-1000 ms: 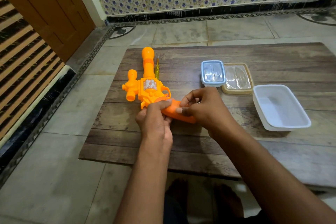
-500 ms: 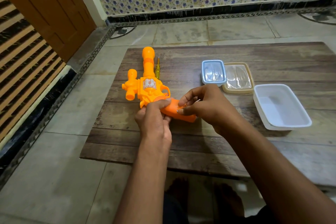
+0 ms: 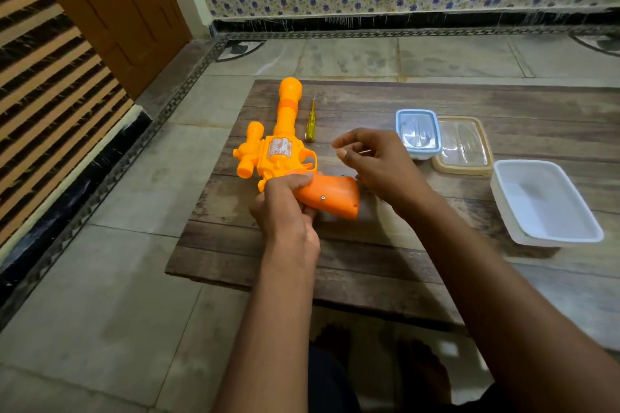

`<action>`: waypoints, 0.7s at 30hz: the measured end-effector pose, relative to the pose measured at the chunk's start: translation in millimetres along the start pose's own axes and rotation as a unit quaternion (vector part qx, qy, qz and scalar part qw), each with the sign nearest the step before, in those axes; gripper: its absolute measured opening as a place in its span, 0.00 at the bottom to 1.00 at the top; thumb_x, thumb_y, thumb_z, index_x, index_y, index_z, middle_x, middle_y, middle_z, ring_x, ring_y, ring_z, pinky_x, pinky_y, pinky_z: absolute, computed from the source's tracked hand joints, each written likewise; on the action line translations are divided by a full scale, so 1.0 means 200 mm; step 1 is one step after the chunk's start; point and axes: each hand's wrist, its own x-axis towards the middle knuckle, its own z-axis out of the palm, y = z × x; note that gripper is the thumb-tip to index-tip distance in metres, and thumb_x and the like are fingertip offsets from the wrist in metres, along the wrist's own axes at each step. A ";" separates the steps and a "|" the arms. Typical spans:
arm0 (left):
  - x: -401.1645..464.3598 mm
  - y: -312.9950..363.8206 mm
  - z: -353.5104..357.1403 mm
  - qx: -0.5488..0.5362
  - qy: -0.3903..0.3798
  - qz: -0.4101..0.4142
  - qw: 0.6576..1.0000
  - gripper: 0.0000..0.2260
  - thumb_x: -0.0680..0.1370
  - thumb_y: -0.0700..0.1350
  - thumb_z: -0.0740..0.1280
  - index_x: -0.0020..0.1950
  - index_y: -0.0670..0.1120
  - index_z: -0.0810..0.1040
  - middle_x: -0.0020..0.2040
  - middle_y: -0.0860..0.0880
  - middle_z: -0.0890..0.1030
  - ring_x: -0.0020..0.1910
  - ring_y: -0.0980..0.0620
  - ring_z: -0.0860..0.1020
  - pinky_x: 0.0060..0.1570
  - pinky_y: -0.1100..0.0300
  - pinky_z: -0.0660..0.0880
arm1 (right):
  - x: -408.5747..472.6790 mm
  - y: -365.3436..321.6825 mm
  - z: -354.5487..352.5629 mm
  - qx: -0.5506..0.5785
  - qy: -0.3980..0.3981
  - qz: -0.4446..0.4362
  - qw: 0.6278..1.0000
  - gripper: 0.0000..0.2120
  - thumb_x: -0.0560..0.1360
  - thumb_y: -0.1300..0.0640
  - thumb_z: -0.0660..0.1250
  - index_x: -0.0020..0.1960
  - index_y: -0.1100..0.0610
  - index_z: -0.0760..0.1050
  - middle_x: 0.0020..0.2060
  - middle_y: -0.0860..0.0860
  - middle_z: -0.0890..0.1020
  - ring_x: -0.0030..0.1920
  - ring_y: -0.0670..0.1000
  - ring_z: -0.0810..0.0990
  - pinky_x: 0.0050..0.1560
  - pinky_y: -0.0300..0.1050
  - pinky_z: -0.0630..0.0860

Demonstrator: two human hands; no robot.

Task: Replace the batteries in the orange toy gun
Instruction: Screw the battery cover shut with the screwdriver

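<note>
The orange toy gun (image 3: pixel 278 157) lies flat on the wooden board (image 3: pixel 369 255), barrel pointing away from me. Its darker orange grip (image 3: pixel 335 194) faces right and shows a small screw head on its side. My left hand (image 3: pixel 285 211) clasps the gun where the grip meets the trigger guard. Just above and to the right of the grip, my right hand (image 3: pixel 375 164) hovers off the gun with its fingers loosely curled and apart; I see nothing in it. A yellow screwdriver (image 3: pixel 310 121) rests on the board right of the barrel. No batteries show.
A small blue-rimmed lidded box (image 3: pixel 417 132) and a beige-rimmed lidded box (image 3: pixel 463 147) sit side by side right of my right hand. An open white tub (image 3: pixel 503 208) stands at the board's right. The board lies on a tiled floor; a wooden door is at far left.
My right hand has let go of the grip and lifted up and to the right, uncovering the grip and its screw. The left hand stays on the gun.
</note>
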 end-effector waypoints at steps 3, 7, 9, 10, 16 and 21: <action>0.00 0.02 -0.01 -0.005 0.006 0.000 1.000 0.15 0.69 0.29 0.69 0.49 0.46 0.81 0.53 0.39 0.86 0.52 0.35 0.86 0.49 0.48 0.83 | 0.12 0.03 0.05 -0.088 -0.010 -0.029 0.996 0.13 0.82 0.57 0.66 0.65 0.52 0.81 0.56 0.53 0.84 0.56 0.52 0.83 0.50 0.47 0.77; 0.00 0.05 -0.02 0.003 0.018 0.004 1.000 0.14 0.69 0.29 0.69 0.47 0.46 0.80 0.41 0.42 0.86 0.42 0.40 0.87 0.38 0.52 0.81 | 0.33 0.03 0.11 -0.211 -0.048 -0.088 0.972 0.19 0.83 0.60 0.64 0.74 0.52 0.75 0.68 0.58 0.80 0.64 0.58 0.79 0.56 0.41 0.69; 0.00 0.05 -0.02 0.006 0.016 0.002 1.000 0.14 0.69 0.29 0.69 0.47 0.46 0.80 0.42 0.42 0.86 0.43 0.39 0.88 0.39 0.52 0.81 | 0.44 0.03 0.15 -0.271 -0.087 -0.111 0.952 0.20 0.83 0.61 0.63 0.75 0.53 0.74 0.69 0.61 0.77 0.67 0.61 0.77 0.62 0.47 0.71; 0.00 0.05 -0.02 0.008 0.014 0.002 1.000 0.14 0.69 0.29 0.69 0.47 0.46 0.80 0.42 0.42 0.86 0.44 0.39 0.88 0.39 0.52 0.80 | 0.48 0.04 0.17 -0.295 -0.104 -0.118 0.943 0.19 0.83 0.61 0.63 0.73 0.54 0.75 0.68 0.61 0.78 0.68 0.62 0.76 0.63 0.50 0.72; 0.02 0.04 -0.01 0.017 0.017 0.003 1.000 0.14 0.69 0.30 0.70 0.47 0.47 0.79 0.41 0.43 0.86 0.46 0.39 0.88 0.40 0.52 0.80 | 0.57 0.07 0.26 -0.376 -0.058 -0.117 0.917 0.11 0.78 0.54 0.70 0.50 0.62 0.84 0.45 0.62 0.84 0.44 0.60 0.81 0.46 0.54 0.80; 0.01 0.03 0.00 0.026 0.019 0.016 0.999 0.12 0.67 0.29 0.71 0.43 0.45 0.80 0.41 0.43 0.86 0.48 0.36 0.86 0.50 0.44 0.83 | 0.45 0.09 0.20 -0.344 0.012 -0.130 0.930 0.06 0.74 0.65 0.71 0.50 0.62 0.83 0.45 0.61 0.84 0.46 0.62 0.82 0.47 0.57 0.81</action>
